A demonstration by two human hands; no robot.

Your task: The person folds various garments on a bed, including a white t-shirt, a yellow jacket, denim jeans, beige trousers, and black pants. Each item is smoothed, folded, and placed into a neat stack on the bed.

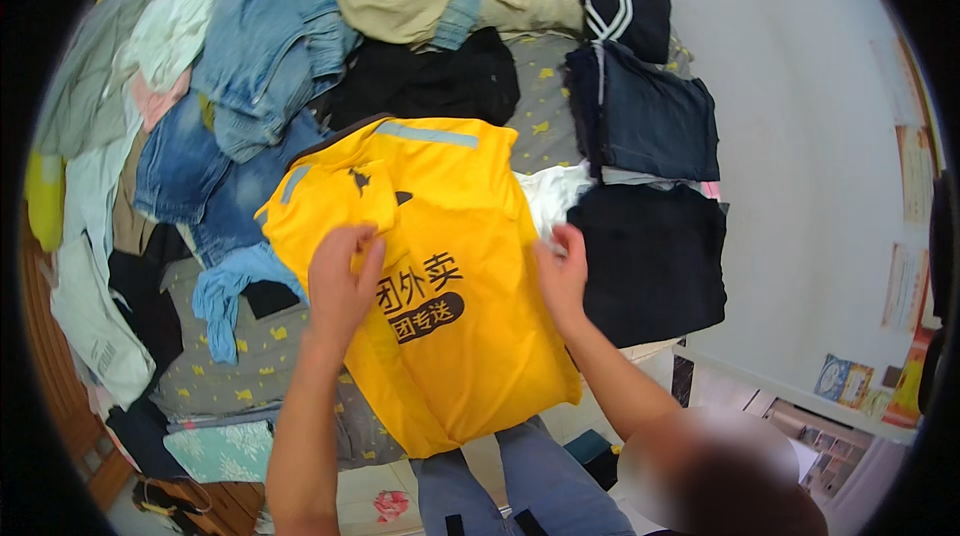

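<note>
A yellow jacket [480, 356] with dark printed writing and grey reflective strips lies back up on the near edge of the bed, partly folded, one side turned inward. Over its left part is my left hand [347, 266], fingers curled beside the folded sleeve; whether they pinch the cloth is unclear. At the jacket's right edge is my right hand [561, 266], thumb and fingers close together; contact with the cloth cannot be told. White cloth [555, 194] shows just beyond that hand.
Folded dark trousers [652, 266] are stacked along the right side by a white wall [787, 161]. Loose denim [259, 55], black garments [435, 78] and a light blue cloth [236, 288] lie left and beyond. A folded green patterned cloth [221, 452] sits at the bed's near left.
</note>
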